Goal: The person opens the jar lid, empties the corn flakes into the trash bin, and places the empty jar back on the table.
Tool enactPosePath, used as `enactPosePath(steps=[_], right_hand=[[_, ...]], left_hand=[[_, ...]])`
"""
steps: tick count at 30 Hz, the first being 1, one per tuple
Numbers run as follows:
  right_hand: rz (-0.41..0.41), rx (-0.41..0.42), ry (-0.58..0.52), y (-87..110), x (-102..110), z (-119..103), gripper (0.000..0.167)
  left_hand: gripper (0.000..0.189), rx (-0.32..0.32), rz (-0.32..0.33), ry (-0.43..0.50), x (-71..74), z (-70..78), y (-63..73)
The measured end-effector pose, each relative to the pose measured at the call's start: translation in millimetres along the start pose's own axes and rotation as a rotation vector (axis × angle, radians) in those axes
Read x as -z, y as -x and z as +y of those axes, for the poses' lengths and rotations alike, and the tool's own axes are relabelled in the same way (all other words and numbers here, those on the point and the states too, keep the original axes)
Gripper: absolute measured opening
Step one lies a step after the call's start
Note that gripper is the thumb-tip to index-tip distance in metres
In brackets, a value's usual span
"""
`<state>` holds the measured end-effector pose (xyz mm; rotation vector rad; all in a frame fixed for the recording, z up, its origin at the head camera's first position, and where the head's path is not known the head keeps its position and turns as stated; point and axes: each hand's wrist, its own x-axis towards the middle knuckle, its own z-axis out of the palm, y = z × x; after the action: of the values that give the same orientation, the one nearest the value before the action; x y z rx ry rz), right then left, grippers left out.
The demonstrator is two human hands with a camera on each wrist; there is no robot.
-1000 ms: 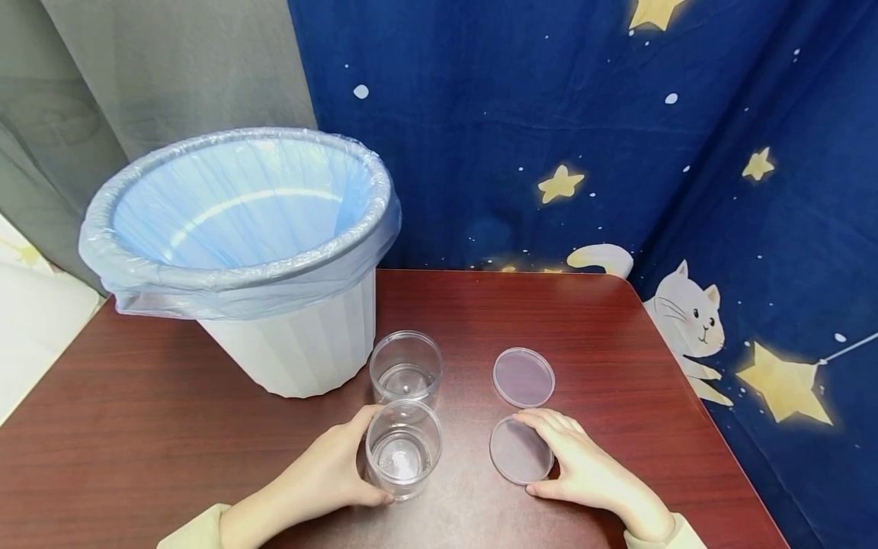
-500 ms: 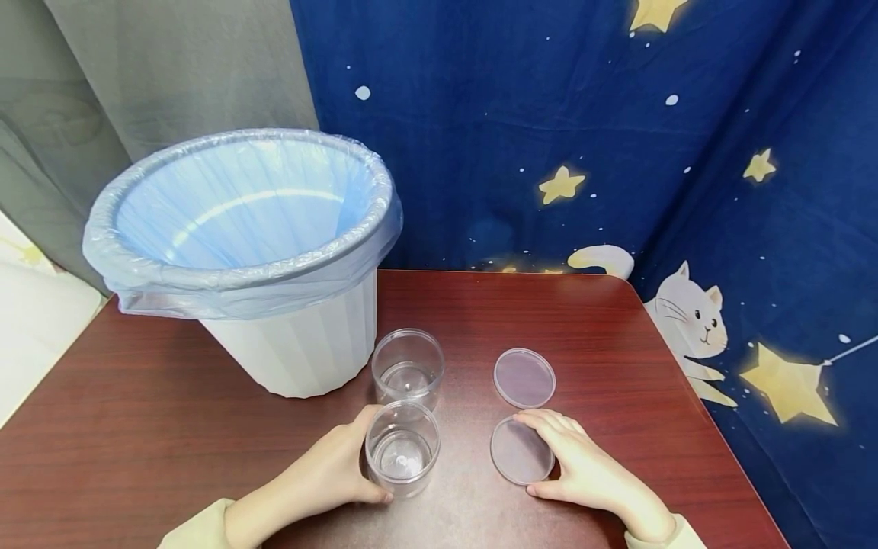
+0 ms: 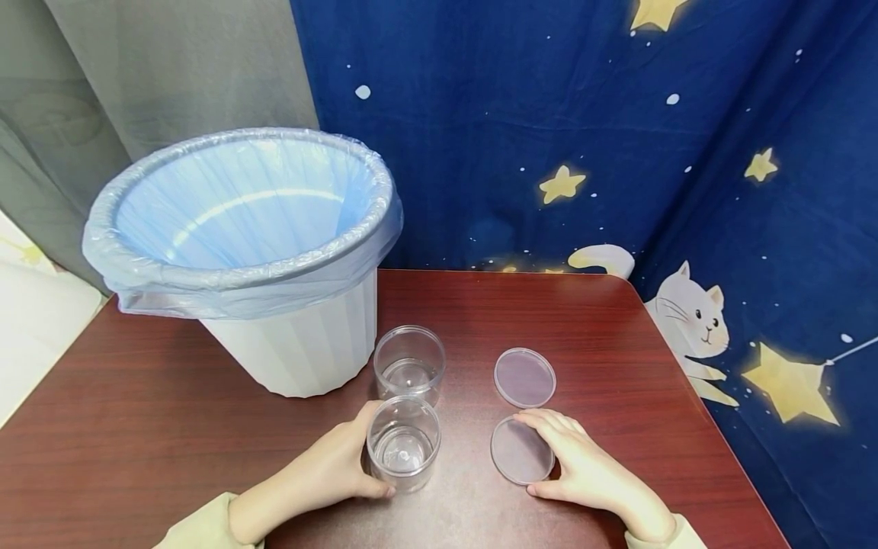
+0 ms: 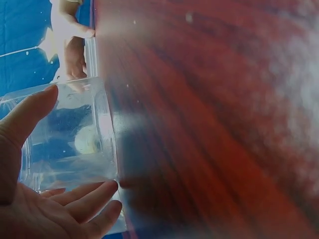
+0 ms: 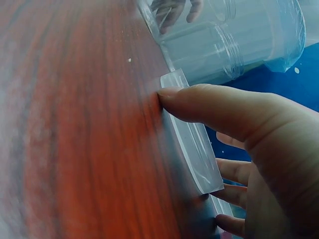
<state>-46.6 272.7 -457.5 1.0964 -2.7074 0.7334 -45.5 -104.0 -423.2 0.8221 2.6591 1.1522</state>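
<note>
My left hand (image 3: 336, 463) grips the nearer clear plastic jar (image 3: 403, 446) from its left side. In the left wrist view the thumb lies along one side of that jar (image 4: 75, 139) and the fingers along the other. Just behind it stands a second clear jar (image 3: 409, 362), its front overlapped by the nearer one. To the right, two round clear lids lie flat on the table. My right hand (image 3: 583, 465) holds the nearer lid (image 3: 519, 451) by its edge between thumb and fingers, also seen as a lid rim (image 5: 192, 142) in the right wrist view. The farther lid (image 3: 524, 377) is untouched.
A large white bin (image 3: 302, 343) lined with a blue bag (image 3: 240, 282) stands at the back left, close to the farther jar. Red-brown wood forms the table (image 3: 480, 305). A blue star-patterned curtain (image 3: 466, 114) hangs behind its far edge.
The nearer jar, in my left hand, has shifted slightly away from me. The farther jar has also slid a little toward the back. My right hand and both lids have stayed put.
</note>
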Motion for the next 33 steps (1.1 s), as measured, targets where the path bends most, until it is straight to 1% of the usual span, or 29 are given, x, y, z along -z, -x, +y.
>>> enactPosePath(steps=[7, 11, 14, 16, 18, 20, 25, 27, 30, 32, 33], right_hand=[[-0.015, -0.018, -0.003, 0.7, 0, 1, 0.088], [-0.010, -0.013, -0.006, 1.0, 1, 0, 0.089], [-0.013, -0.017, -0.012, 1.1, 2, 0, 0.089], [-0.016, -0.021, -0.014, 0.9, 2, 0, 0.090], [-0.025, -0.028, -0.015, 0.9, 3, 1, 0.090], [-0.037, -0.041, -0.021, 1.1, 4, 1, 0.091], [-0.054, -0.061, -0.035, 2.4, 9, 1, 0.091], [-0.045, -0.049, -0.040, 2.5, 12, 0, 0.087], [-0.018, -0.036, -0.056, 3.7, 17, -1, 0.082], [-0.006, -0.042, -0.060, 5.1, 21, -2, 0.078], [-0.005, -0.054, -0.058, 6.2, 23, -2, 0.077]], left_hand=[[0.100, 0.003, -0.007, -0.005, 1.7, 0.6, -0.7], [0.102, 0.019, -0.022, -0.004, 5.0, 0.6, 0.4], [0.103, 0.043, -0.041, -0.025, 9.3, 0.7, 2.3], [0.101, 0.044, -0.050, -0.051, 13.3, 0.4, 4.4], [0.096, 0.039, -0.058, -0.085, 18.1, -0.2, 7.0], [0.087, 0.027, -0.062, -0.130, 23.3, -1.0, 10.4], [0.060, -0.033, -0.084, -0.247, 38.2, -3.2, 20.7], [0.051, -0.067, -0.095, -0.279, 44.8, -4.4, 25.8], [0.043, -0.094, -0.100, -0.328, 54.4, -6.8, 34.2], [0.039, -0.115, -0.087, -0.354, 60.5, -10.6, 39.8], [0.038, -0.115, -0.078, -0.369, 63.4, -12.6, 43.4]])
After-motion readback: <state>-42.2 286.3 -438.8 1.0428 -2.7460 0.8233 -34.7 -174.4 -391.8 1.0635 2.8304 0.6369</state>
